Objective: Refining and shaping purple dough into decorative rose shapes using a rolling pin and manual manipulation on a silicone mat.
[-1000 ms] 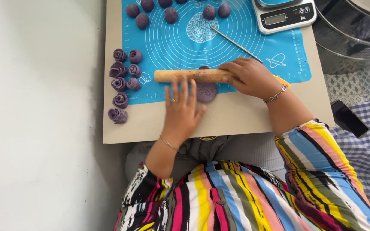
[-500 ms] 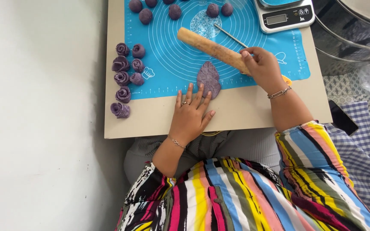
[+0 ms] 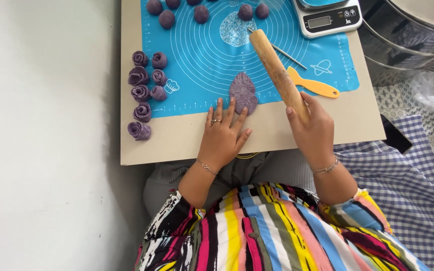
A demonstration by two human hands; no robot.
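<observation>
Flattened now, the purple dough oval (image 3: pixel 243 92) lies at the near edge of the blue mat (image 3: pixel 202 60). Your left hand (image 3: pixel 223 133) rests with fingers spread, tips touching the oval to steady it; your right hand (image 3: pixel 313 131) grips the rolling pin (image 3: pixel 278 70), lifted clear and angled away. Finished dough roses (image 3: pixel 144 93) line the left.

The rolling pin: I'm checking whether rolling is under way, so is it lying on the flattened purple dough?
No, the right hand holds the rolling pin off to the side of the dough.
</observation>
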